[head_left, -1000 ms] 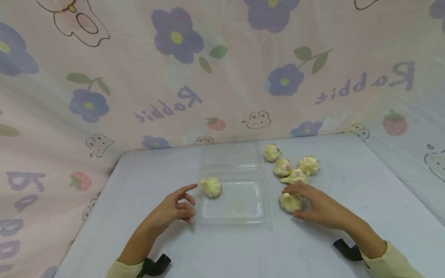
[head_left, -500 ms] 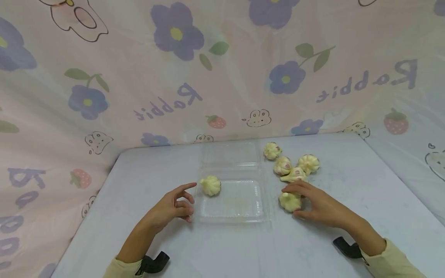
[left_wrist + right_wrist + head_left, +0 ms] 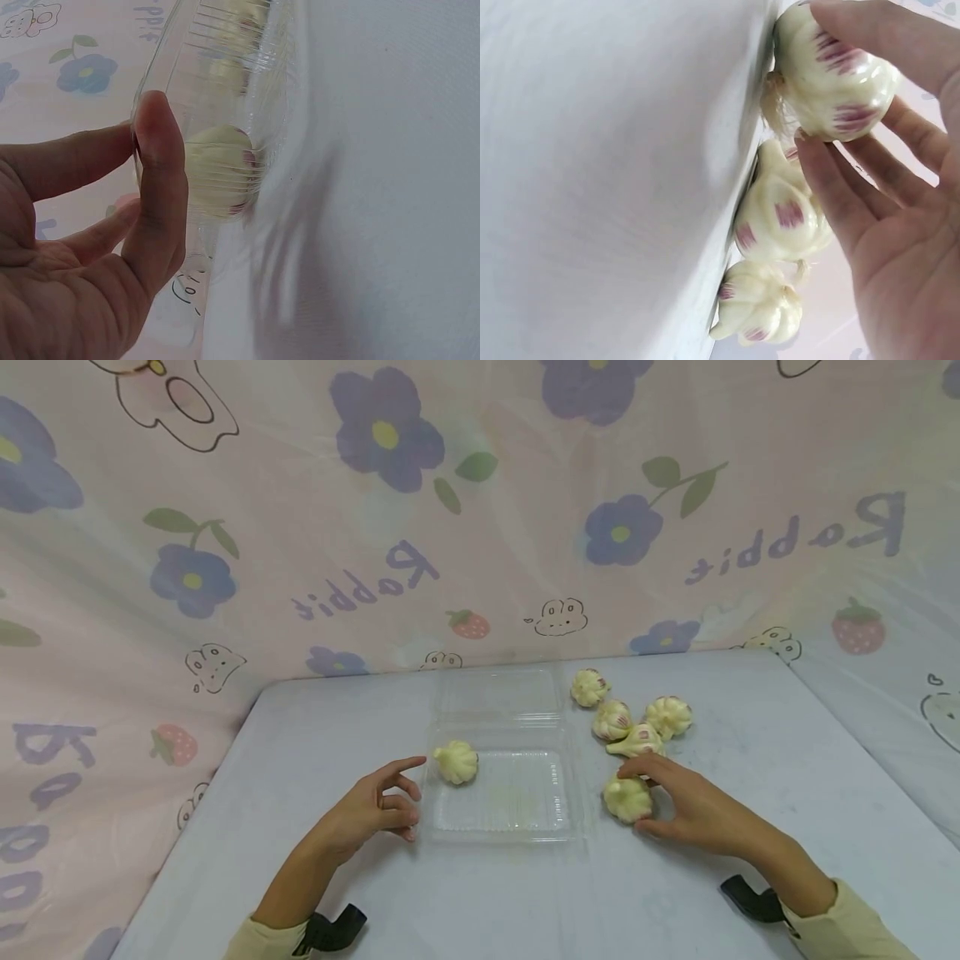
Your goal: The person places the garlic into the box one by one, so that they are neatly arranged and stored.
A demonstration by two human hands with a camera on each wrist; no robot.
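My right hand [image 3: 693, 806] pinches a garlic bulb [image 3: 627, 799] between thumb and fingers, right of the clear plastic box [image 3: 498, 837]. In the right wrist view the thumb lies on one side of this purple-streaked bulb [image 3: 840, 82] and a fingertip on the other. My left hand [image 3: 369, 814] is at the box's left side, fingers loosely bent, fingertips right at the rim. The left wrist view shows the thumb [image 3: 157, 150] across the clear wall. Another garlic bulb [image 3: 456, 762] sits inside the box, at its back left corner.
Behind my right hand lies a cluster of several garlic bulbs [image 3: 643, 739]. The box's lid [image 3: 498, 693] is folded back flat toward the cloth backdrop [image 3: 510, 527]. All of it stands on a white-covered table [image 3: 345, 718].
My right fingertips have shifted slightly rightward on the garlic bulb, showing more of it. The left hand and the box have not visibly moved.
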